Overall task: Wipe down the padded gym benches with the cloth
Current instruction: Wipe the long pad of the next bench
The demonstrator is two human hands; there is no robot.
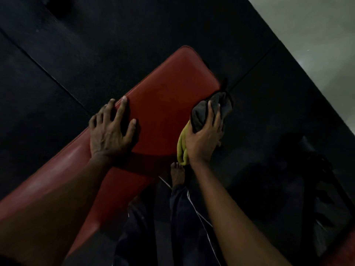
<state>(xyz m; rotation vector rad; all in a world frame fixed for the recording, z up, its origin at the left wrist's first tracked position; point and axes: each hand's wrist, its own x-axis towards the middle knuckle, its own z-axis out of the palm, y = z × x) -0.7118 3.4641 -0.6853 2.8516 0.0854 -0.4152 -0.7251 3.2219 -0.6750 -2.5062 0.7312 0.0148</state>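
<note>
Red padding of the bench lies under my flat, empty left hand while my right hand grips the cloth at its side edge, so wiping looks underway, with much of this 1 bench probably still to do.

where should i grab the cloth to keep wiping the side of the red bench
Grip the bunched grey middle of the cloth, coming from above on the bench's right edge, as the right hand does now. The wad fills the palm, so the fingers can press it against the red bench, while the yellow tail hangs free. The left hand lies flat on the pad.
</note>
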